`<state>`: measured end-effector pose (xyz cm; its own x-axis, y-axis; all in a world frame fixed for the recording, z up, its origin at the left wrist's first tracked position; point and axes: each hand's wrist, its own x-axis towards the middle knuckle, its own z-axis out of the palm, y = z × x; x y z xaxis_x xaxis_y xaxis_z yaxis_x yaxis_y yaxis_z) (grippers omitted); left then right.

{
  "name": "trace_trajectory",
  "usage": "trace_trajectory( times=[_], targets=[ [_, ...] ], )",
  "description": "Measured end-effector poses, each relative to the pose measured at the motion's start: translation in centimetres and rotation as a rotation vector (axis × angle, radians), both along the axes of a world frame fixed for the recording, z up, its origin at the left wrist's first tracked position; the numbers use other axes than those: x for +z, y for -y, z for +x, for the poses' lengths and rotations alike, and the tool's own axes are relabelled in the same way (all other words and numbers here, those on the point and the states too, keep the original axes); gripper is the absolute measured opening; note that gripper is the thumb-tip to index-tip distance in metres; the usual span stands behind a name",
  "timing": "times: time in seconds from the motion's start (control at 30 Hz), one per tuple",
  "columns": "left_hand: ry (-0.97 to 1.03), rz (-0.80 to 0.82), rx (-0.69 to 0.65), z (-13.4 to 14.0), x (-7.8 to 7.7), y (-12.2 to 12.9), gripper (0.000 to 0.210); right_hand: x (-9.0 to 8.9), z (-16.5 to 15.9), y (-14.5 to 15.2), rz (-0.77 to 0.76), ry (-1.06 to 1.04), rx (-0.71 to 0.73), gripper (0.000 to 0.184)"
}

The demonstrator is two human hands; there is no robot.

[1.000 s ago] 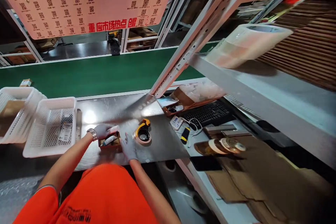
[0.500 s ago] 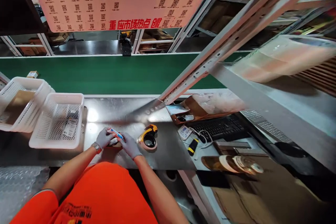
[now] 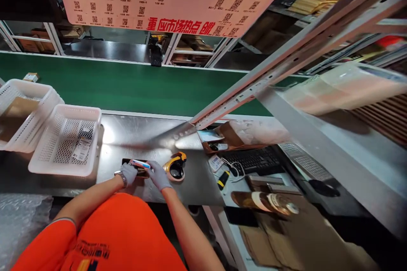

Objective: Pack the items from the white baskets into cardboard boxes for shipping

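Both my hands wear grey gloves and are close together over a small open cardboard box on the metal table. Between the thumb and fingers of my right hand is the right end of a slim white carton with red and blue print, tilted above the box. My left hand lies over the box's left part, fingers curled by the carton's other end; what they grip is hidden. Just right of my right hand stands a yellow-and-black tape dispenser.
At the left are a white plastic basket with a labelled packet inside and stacked baskets. A green conveyor belt runs behind the table. A slanted metal post, a keyboard and a tape roll are at the right.
My left hand has drawn down and right, from the carton's end to over the box. More of the open box shows. The carton lies flatter, and the camera view has shifted.
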<state>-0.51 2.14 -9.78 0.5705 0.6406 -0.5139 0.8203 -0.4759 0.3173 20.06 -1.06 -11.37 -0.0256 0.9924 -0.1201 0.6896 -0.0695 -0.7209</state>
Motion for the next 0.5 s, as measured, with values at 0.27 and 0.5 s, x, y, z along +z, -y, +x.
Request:
trace_trajectory(
  times=[0.27, 0.5],
  targets=[
    [-0.013, 0.037, 0.004, -1.2, -0.4, 1.8, 0.044, -0.1, -1.1, -0.1, 0.018, 0.307, 0.172, 0.030],
    [-0.023, 0.077, -0.062, -5.9, 1.7, 2.7, 0.039, -0.8, -4.7, -0.7, 0.014, 0.335, 0.266, 0.035]
  ],
)
